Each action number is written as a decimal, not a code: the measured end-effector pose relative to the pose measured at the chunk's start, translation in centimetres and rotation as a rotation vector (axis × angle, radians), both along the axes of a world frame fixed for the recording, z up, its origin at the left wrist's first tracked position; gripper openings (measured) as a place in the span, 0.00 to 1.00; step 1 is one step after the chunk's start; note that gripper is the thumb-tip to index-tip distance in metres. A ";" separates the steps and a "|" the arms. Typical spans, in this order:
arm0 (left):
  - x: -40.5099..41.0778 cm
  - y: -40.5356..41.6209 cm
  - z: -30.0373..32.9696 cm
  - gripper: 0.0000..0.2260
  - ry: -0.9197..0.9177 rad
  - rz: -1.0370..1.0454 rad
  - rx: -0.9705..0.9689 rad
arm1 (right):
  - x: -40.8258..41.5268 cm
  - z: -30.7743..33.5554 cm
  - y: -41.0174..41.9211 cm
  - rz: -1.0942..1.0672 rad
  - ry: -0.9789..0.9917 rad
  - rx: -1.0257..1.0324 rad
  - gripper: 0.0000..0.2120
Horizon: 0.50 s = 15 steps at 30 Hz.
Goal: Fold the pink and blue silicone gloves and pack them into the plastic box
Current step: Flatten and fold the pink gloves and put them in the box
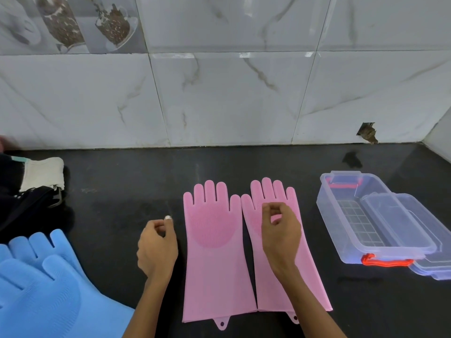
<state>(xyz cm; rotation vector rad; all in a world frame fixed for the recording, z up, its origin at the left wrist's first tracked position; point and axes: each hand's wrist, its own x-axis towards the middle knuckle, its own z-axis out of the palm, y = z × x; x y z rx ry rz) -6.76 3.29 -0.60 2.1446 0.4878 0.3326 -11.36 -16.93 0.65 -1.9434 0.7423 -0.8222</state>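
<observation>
The task is judged to be at its start: nothing has been folded and nothing has been packed. Two pink gloves (212,242) are laid flat and side by side, fingers toward the back edge of the table (117,191), cuffs near the front edge, their inner edges touching. The blue gloves (41,276) are seen unfolded and overlapped at the front left corner. The plastic box (371,215) is placed open toward the right edge, well apart from the blue pair; its interior holds only a gridded insert, and a clear lid is seen lying against its right side. The left hand (156,247) is loosely curled and empty, just beside the left pink glove. The right hand (280,230) is held over the right pink glove, fingers pinched narrow; whether silicone is gripped cannot be told. Remaining: folding of both pairs, then loading into the box.
</observation>
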 end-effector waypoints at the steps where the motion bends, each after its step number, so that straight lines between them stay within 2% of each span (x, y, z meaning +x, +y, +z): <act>1: -0.2 0.1 -0.1 0.10 0.005 -0.004 -0.008 | -0.5 -0.3 -0.1 0.002 0.034 -0.015 0.03; 5: -0.9 -0.9 -0.2 0.12 0.086 -0.131 0.130 | -1.3 -2.0 1.4 0.195 0.302 -0.113 0.09; 8: -1.4 -2.1 -0.1 0.12 0.123 -0.205 0.170 | -0.8 -2.3 2.4 0.254 0.344 -0.196 0.14; 12: -1.3 -2.2 0.1 0.15 0.216 -0.259 0.232 | -0.3 -2.7 2.6 0.228 0.431 -0.321 0.14; 14: -1.2 -2.3 0.0 0.14 0.250 -0.328 0.197 | -0.1 -2.7 2.7 0.232 0.469 -0.377 0.13; 15: -1.1 -2.5 0.1 0.13 0.251 -0.369 0.098 | 0.0 -2.6 2.9 0.254 0.456 -0.391 0.12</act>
